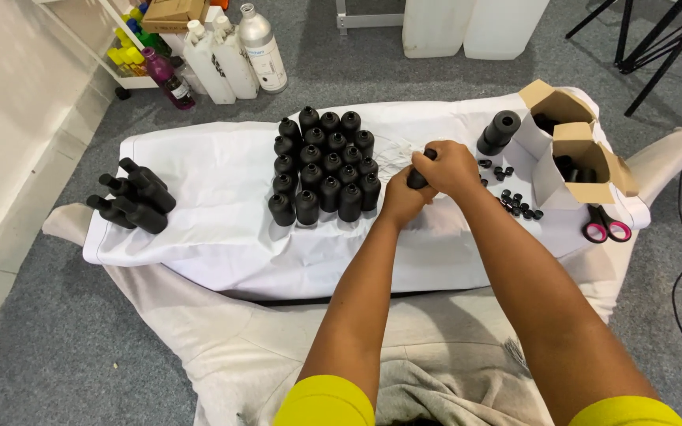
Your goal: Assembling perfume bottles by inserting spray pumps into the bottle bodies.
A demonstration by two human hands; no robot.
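While both hands meet over the middle of the white cloth (pixel 222 205), the left hand (pixel 402 199) wraps around the lower body of a small black bottle (pixel 418 178) and the right hand (pixel 453 168) closes over its upper part, the fingers curled tight about the neck; only a dark tip shows above the knuckles, and whether a cap sits there cannot be told. The bottle is held just above the cloth, a little right of centre, tilted slightly toward the right. Immediately to the left of the hands stands a dense cluster of upright black bottles (pixel 324 167), arranged in rough rows and touching one another. To the right of the hands, loose black caps (pixel 515 203) lie scattered on the cloth, and beyond them a stack of black cylinders (pixel 500 132) leans against two open cardboard boxes (pixel 578 154) with dark contents. Pink-handled scissors (pixel 608 227) rest at the cloth's right edge, just below the boxes. At the far left edge, well apart from the hands, a pile of black bottles lying on their sides (pixel 132 197) overhangs the cloth. On the grey floor behind, white jugs (pixel 226 51) and coloured bottles (pixel 155 63) stand beside a low shelf.
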